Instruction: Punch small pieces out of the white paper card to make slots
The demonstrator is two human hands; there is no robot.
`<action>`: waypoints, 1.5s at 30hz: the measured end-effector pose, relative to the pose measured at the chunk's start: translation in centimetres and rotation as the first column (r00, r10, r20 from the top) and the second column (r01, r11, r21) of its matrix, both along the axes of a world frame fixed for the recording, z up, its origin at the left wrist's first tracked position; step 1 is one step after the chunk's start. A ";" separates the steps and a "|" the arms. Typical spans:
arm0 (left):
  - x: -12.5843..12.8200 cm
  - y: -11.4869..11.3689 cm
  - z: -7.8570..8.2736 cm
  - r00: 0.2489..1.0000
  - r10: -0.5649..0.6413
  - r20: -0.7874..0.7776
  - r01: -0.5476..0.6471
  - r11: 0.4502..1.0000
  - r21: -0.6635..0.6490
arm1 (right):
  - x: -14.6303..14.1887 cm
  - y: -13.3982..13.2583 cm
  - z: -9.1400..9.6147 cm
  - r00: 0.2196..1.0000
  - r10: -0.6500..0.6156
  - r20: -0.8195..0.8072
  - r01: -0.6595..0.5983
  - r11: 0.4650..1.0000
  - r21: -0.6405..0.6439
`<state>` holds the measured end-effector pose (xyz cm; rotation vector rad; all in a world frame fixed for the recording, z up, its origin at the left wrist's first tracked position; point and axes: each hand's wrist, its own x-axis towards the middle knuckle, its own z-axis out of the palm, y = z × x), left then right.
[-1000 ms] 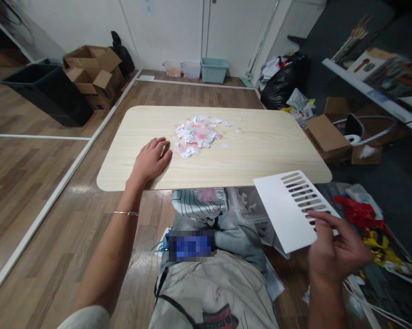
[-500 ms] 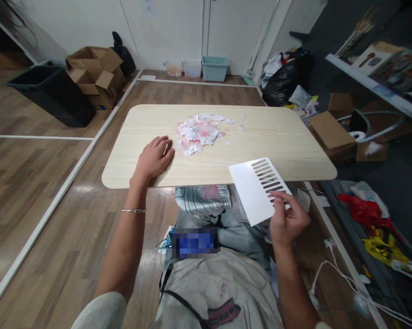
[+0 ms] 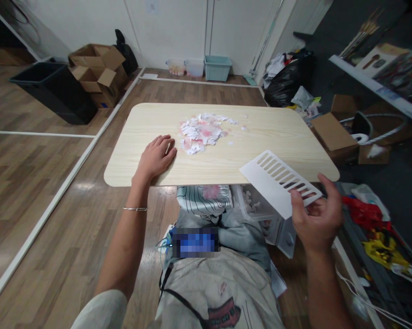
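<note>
My left hand (image 3: 157,156) rests palm down near the table's front left edge, fingers loosely stretched, holding nothing. Just beyond it lies a flat heap of torn white and pinkish paper scraps (image 3: 203,131), with a few loose bits to its right. My right hand (image 3: 317,214) grips a white plastic scraper (image 3: 269,185) with a row of slots, thumb on top and some fingers hidden beneath it. The scraper is tilted over the front right edge of the table; whether it touches the top I cannot tell.
The pale wooden table (image 3: 133,137) has rounded corners. Beneath its front edge are a patterned bag (image 3: 195,198) and a clear plastic bin (image 3: 252,201). A black trash bin (image 3: 55,93) and cardboard boxes (image 3: 99,73) stand at left, an open carton (image 3: 334,132) at right.
My right hand has moved right with the scraper, which has turned so its slotted side points more to the right. My left hand stays on the table.
</note>
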<state>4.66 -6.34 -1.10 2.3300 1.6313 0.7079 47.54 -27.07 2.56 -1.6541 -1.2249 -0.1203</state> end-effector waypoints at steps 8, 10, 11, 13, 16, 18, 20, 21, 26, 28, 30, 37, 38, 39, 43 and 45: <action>0.0 0.0 0.3 1.000 -0.002 -0.013 0.002 1.000 -0.009 | 2.3 -1.8 1.2 0.991 -0.009 0.131 0.017 0.998 -0.062; 0.0 0.0 0.3 1.000 -0.005 -0.014 0.005 1.000 -0.018 | 3.4 -2.5 1.4 0.988 -0.013 0.152 0.021 0.998 -0.051; 0.0 0.0 0.3 1.000 -0.006 -0.012 0.006 1.000 -0.022 | 3.8 -2.7 1.5 0.988 -0.024 0.153 0.030 0.999 -0.038; -0.1 0.1 0.3 1.000 -0.007 -0.004 0.006 1.000 -0.023 | 4.4 -2.9 1.6 0.987 -0.072 0.144 0.071 0.997 0.013; -0.1 0.2 0.1 1.000 -0.007 0.002 0.007 1.000 -0.013 | 4.1 -1.9 1.5 0.981 -0.144 0.130 0.133 0.987 0.095; -0.2 0.2 0.1 1.000 -0.008 -0.008 0.008 1.000 -0.008 | 3.3 -0.6 1.2 0.984 -0.138 0.116 0.122 0.984 0.130; -0.2 0.3 0.0 1.000 -0.009 -0.022 0.009 1.000 -0.006 | 2.2 1.2 0.7 0.991 -0.103 0.082 0.089 0.984 0.151; -0.2 0.3 0.0 1.000 -0.009 -0.026 0.009 1.000 -0.005 | 1.7 2.1 0.3 0.992 -0.103 0.068 0.090 0.982 0.167; -0.2 0.2 0.2 1.000 -0.010 -0.008 0.010 1.000 -0.002 | 0.1 5.8 -0.9 0.999 -0.014 0.031 0.009 0.987 0.159; -0.1 0.2 0.2 1.000 -0.009 0.000 0.009 1.000 -0.005 | 0.0 6.4 -0.9 0.998 0.025 0.053 -0.030 0.994 0.102; -0.1 0.2 0.2 1.000 -0.009 0.007 0.009 1.000 -0.008 | 0.2 6.6 -0.6 0.997 0.036 0.069 -0.039 0.998 0.045; -0.2 0.2 0.1 1.000 -0.005 0.006 0.005 1.000 -0.004 | 0.9 5.7 0.5 0.990 0.137 0.027 -0.137 0.990 0.016; -0.2 0.2 0.1 1.000 -0.007 0.005 0.007 1.000 -0.004 | 1.0 5.4 0.5 0.989 0.145 0.026 -0.146 0.989 0.025; -0.1 0.2 0.1 1.000 -0.009 0.003 0.009 1.000 -0.003 | 1.1 5.1 0.6 0.988 0.150 0.023 -0.151 0.988 0.031; 0.0 0.0 0.2 1.000 -0.006 0.001 0.006 1.000 0.000 | 1.4 3.9 0.9 0.990 0.144 0.008 -0.144 0.989 0.037; 0.0 -0.1 0.2 1.000 0.001 0.000 -0.001 1.000 0.004 | 1.4 3.6 1.0 0.990 0.142 0.002 -0.142 0.989 0.030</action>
